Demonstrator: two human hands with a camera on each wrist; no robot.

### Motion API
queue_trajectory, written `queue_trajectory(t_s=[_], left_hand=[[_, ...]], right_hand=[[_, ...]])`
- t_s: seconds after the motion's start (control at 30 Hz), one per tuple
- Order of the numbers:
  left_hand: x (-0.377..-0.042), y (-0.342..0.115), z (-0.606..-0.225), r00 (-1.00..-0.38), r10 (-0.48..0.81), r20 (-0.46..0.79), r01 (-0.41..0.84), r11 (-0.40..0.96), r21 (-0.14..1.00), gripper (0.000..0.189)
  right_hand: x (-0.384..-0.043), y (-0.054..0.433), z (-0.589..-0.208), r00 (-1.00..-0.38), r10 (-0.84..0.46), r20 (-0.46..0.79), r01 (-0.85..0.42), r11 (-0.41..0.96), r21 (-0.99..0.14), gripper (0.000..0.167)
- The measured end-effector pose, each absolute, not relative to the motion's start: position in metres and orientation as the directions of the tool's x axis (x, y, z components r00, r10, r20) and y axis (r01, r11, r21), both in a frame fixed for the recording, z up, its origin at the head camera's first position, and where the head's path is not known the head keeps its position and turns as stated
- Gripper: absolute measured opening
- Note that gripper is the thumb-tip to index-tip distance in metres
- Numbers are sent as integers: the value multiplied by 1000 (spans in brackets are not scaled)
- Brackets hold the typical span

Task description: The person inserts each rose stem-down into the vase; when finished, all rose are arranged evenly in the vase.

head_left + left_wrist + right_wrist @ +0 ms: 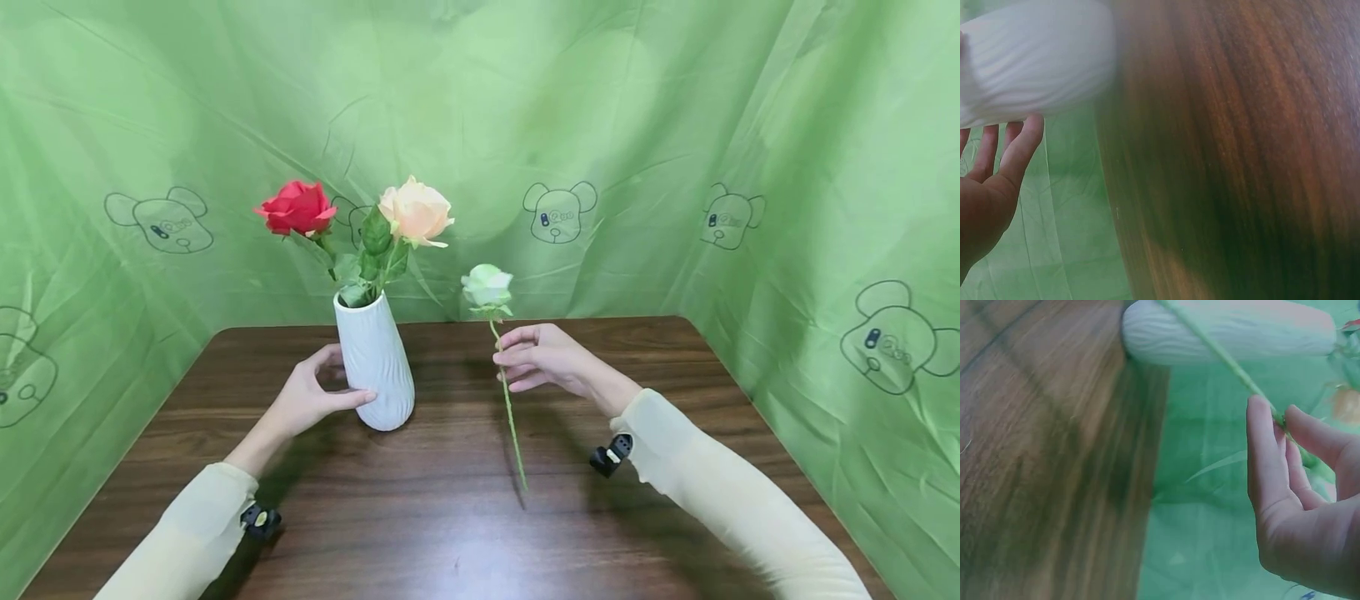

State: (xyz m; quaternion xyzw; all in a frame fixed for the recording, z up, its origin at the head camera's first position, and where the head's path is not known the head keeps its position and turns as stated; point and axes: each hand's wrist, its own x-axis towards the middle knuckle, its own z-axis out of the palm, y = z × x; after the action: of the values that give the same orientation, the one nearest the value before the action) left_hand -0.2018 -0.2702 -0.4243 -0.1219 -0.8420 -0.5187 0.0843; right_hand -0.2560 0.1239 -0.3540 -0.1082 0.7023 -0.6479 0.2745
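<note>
A white ribbed vase (377, 367) stands on the left half of the table, holding a red rose (297, 208) and a peach rose (416, 212) with green leaves (375, 237). My left hand (313, 396) grips the vase from its left side, thumb across the front; its other fingers are partly hidden behind. To the right, my right hand (547, 360) pinches the green stem (1225, 357) of a pale green-white rose (487, 286) between thumb and fingertips. This rose points bloom up, its stem slanting down toward the table, apart from the vase.
The dark wooden table (450, 517) has rounded far corners. Green cloth (480, 100) printed with bear-like faces hangs behind it and along both sides. Each sleeve cuff carries a small black wrist camera (611, 455).
</note>
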Motion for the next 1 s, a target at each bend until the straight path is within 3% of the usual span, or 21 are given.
queue_trajectory(t_s=[0.33,0.6,1.0], left_hand=[[-202,-271,-425,-954,116,277,298,458,838,68],[-201,-271,-425,-953,119,279,303,442,844,67],[-202,-270,-425,-946,130,296,322,450,833,66]], right_hand=[[-237,143,-323,-827,-538,-160,172,28,-985,32],[-223,153,-303,-826,-559,-69,92,-13,-996,21],[-213,155,-276,-788,-607,99,-17,-140,-990,11]])
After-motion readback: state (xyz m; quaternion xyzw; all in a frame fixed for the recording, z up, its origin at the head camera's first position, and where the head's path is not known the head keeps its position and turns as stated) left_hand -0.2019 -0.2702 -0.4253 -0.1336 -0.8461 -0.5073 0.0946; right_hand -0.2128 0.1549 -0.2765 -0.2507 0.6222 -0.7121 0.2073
